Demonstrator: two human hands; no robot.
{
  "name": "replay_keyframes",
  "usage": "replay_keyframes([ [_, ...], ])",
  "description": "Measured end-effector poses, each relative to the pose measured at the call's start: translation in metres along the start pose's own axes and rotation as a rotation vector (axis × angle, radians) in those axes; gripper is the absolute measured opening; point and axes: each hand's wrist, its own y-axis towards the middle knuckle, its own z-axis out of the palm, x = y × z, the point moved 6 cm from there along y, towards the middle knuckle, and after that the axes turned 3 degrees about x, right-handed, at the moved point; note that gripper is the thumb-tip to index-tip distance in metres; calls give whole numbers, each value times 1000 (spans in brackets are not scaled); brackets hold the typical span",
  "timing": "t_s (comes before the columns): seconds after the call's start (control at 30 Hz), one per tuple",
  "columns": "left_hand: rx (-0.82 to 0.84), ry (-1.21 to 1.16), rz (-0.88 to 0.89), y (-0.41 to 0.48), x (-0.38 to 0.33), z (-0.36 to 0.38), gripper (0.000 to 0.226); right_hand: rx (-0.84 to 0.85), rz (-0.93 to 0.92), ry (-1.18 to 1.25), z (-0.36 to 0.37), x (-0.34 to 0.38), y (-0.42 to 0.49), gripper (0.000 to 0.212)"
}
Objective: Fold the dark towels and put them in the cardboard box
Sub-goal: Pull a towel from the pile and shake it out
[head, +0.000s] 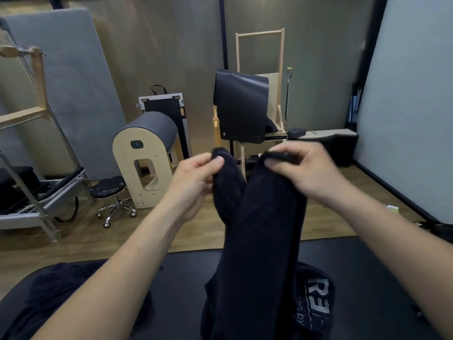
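Dark towel (259, 229), hanging onto the black padded table (367, 266), is held up above it; its top corners are pinched between thumb and fingers by the left hand (193, 177) and right hand (304, 170).

The left hand (196, 177) pinched one top corner of the dark towel (259, 241); the right hand (301, 168) pinched the other. The towel hung twisted down onto the black mat (367, 266). A lettered towel (316, 298) lay at 5 o'clock, more dark cloth (56, 285) at 8 o'clock. A stool (107, 187) stood at 9 o'clock.
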Motion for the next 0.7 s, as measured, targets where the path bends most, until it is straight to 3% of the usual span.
replay_keyframes([
  [0.1, -214, -83, -38, 0, 4, -56, 19, -511, 126, -265, -94, -39, 6, 5],
  [0.17, -339, -107, -85, -4, 11, -87, 24, -964, 244, -300, -154, -51, -12, 33],
  [0.2, -385, -111, -110, -5, 15, -98, 27, -1052, 267, -296, -169, -55, -14, 39],
  [0.33, -463, -139, -148, -9, 20, -114, 24, -757, 401, -499, -163, -63, 4, 36],
  [0.43, -465, -134, -153, -11, 19, -113, 28, -755, 421, -424, -155, -60, 1, 38],
  [0.57, -387, 24, -154, -10, 12, -99, 27, -554, 433, -383, -113, -55, -1, 26],
  [0.7, -244, 269, -96, -4, -7, -89, 27, -360, 421, -174, -64, -49, -9, 8],
])
